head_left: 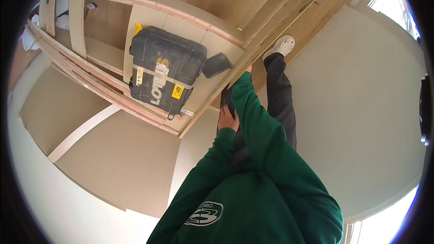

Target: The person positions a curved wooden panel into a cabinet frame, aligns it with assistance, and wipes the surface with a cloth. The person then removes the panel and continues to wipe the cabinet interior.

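My left hand lies on the dark trouser leg at my thigh, its fingers stretched out with nothing seen in them. My right arm reaches forward in a green sleeve to the long wooden beam. Only a sliver of my right hand shows at the beam's edge; its fingers are hidden. To the left of the beam, a dark grey plastic tool case with a light strap and yellow labels lies on pale boards. Beside the case, close to the beam, is a dark flat square piece.
A pinkish timber rail runs below the case, and pale slats cross the frame at the upper left. Plain panels rise on the right. My white clog stands on the wood floor beyond the beam.
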Demonstrator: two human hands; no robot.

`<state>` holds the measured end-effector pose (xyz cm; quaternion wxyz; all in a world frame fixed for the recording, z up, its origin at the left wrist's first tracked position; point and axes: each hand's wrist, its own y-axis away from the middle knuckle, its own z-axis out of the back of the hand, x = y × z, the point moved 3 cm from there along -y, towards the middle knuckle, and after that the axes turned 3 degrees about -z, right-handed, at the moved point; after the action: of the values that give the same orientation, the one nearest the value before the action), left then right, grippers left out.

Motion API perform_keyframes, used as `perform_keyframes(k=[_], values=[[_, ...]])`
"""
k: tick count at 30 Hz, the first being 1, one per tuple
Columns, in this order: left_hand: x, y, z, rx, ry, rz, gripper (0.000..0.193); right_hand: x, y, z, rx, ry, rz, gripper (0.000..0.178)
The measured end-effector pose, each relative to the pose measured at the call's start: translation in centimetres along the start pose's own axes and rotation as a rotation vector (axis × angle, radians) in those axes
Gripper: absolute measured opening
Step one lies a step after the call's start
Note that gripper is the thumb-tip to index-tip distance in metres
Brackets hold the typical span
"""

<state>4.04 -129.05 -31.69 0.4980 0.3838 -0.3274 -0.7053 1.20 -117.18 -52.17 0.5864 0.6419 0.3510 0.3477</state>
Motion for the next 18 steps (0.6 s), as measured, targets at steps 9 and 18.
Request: perform_keyframes(k=[9,18], values=[[0.0,-3.7,-0.9,0.172,-0.037,0.083,0.085,-0.2,3.5,-0.7,0.101,0.257,-0.032,0.073],[-6.4,-4.9,1.6,0.093,-0.365,0.045,0.075,16.9,-6.0,4.7,-0.106,0.764,0.023,0.093]])
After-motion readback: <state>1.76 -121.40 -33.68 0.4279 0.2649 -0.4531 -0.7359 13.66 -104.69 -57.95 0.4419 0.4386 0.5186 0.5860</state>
